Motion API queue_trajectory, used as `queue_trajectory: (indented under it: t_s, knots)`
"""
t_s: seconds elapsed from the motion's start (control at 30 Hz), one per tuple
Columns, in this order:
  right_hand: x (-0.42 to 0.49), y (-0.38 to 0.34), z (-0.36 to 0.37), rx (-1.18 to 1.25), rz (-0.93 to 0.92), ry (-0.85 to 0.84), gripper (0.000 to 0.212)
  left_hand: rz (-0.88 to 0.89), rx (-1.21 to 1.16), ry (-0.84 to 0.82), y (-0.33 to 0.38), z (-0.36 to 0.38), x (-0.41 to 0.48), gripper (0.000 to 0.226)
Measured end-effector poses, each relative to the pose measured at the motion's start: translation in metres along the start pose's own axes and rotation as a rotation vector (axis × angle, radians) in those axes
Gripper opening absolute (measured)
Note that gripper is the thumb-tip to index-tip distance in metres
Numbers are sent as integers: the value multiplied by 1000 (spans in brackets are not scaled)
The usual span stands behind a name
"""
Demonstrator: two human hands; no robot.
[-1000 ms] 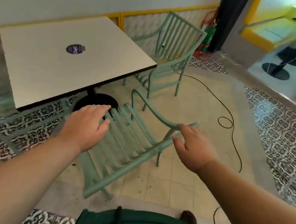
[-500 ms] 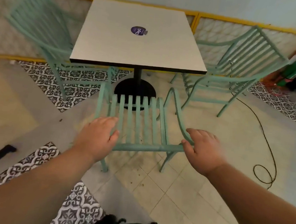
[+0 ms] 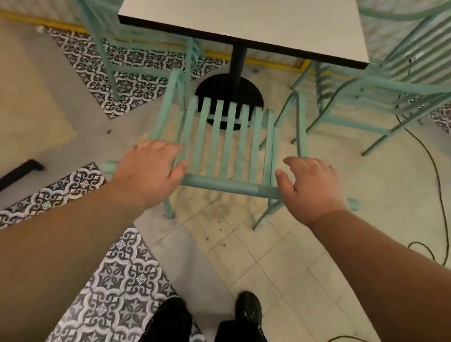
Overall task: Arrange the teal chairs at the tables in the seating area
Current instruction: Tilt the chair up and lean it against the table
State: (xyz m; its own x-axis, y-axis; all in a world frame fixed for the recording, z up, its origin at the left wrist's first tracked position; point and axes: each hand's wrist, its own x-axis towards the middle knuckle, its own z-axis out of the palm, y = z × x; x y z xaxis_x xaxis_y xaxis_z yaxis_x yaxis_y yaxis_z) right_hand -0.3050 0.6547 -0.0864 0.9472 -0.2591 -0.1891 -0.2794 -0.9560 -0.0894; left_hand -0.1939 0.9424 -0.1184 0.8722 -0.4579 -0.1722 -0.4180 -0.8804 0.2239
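Observation:
A teal slatted chair (image 3: 227, 143) stands right in front of me, its seat facing the white square table (image 3: 244, 11) and its front close to the table's black base (image 3: 229, 96). My left hand (image 3: 149, 171) lies curled over the left part of the chair's top rail. On the right part of that rail my right hand (image 3: 311, 188) does the same. A second teal chair (image 3: 104, 18) stands at the table's left side. At the right side stands a third teal chair (image 3: 414, 59).
A black cable (image 3: 440, 179) runs over the tiled floor on the right and loops near my feet (image 3: 249, 307). A black bar (image 3: 3, 183) lies on the floor at the left. A yellow-trimmed wall runs behind the table.
The chair has swung round from slanting to square with the table and moved closer to its base. Both hands stay on the top rail, and I have stepped up behind it.

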Motion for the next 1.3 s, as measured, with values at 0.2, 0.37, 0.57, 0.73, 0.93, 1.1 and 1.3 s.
queue_trajectory:
  t_s: [0.2,0.37,0.57,0.73,0.93,1.1,1.3]
  knots:
    - [10,19,22,-52,3,-66,53,-74,187,-71,16,16,2,54]
    - [14,18,32,-67,38,-117,60,-108,143,-133,15,14,13,51]
    - [20,18,32,-110,44,-113,43,-69,174,-116,11,16,23,43]
    - [32,18,31,-102,37,-103,40,-62,168,-80,6,18,36,40]
    - [51,17,29,-67,39,-81,40,-59,178,-30,4,17,56,39]
    - [69,17,27,-69,27,-61,41,-63,180,-6,-1,16,75,38]
    - [101,20,22,-61,40,-38,40,-65,166,2,-7,13,107,40]
